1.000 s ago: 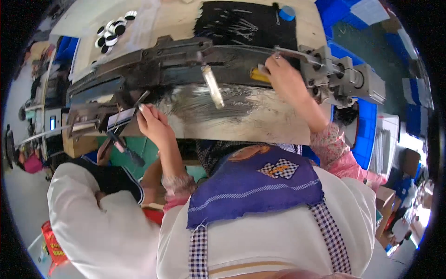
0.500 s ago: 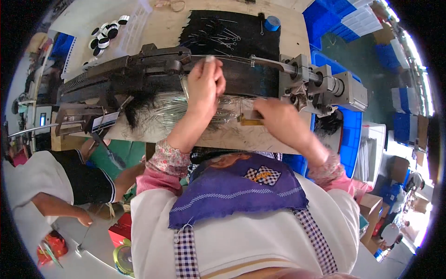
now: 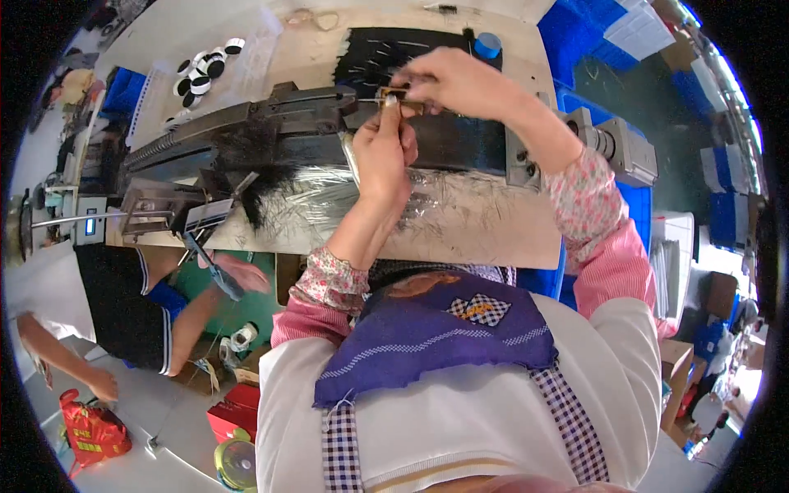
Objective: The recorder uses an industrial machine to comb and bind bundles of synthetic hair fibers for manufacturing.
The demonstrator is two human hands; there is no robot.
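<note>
Small brass piece (image 3: pixel 393 96) pinched betw. left hand (image 3: pixel 383 156) and right hand (image 3: pixel 460 82), above dark machine rail (image 3: pixel 271 123).

My left hand (image 3: pixel 382 156) and right hand (image 3: pixel 460 82) meet over the long dark machine bar (image 3: pixel 271 135), which runs across the bench and blocks any low pass from front to back. A tuft of black fibres (image 3: pixel 255 177) hangs off it on my left, beside a metal bracket (image 3: pixel 164 218). In front of the bar the clear plastic sheet (image 3: pixel 460 214) lies flat, with open room above it. Behind, the black mat (image 3: pixel 386 53) is low, with a blue cap (image 3: pixel 487 45) at its corner. The grey motor (image 3: pixel 620 152) closes my right side. Black and white discs (image 3: pixel 201 70) sit far left.
</note>
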